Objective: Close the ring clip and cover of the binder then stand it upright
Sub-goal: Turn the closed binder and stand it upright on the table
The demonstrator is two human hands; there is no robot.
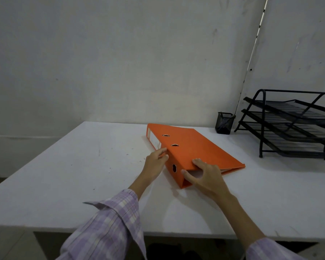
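Note:
An orange lever-arch binder [191, 147] lies flat on the white table [83, 166], its cover down over the pages and its spine facing left toward me. Two metal slots show on the cover near the spine. My left hand [156, 162] rests against the spine, fingers touching its upper edge. My right hand [204, 175] grips the near end of the binder, fingers over the cover's edge and thumb at the bottom corner. The ring clip is hidden under the cover.
A black mesh pen cup [224, 123] stands at the back of the table near the wall. A black three-tier wire paper tray [296, 124] fills the back right corner. The table's front edge runs just below my forearms.

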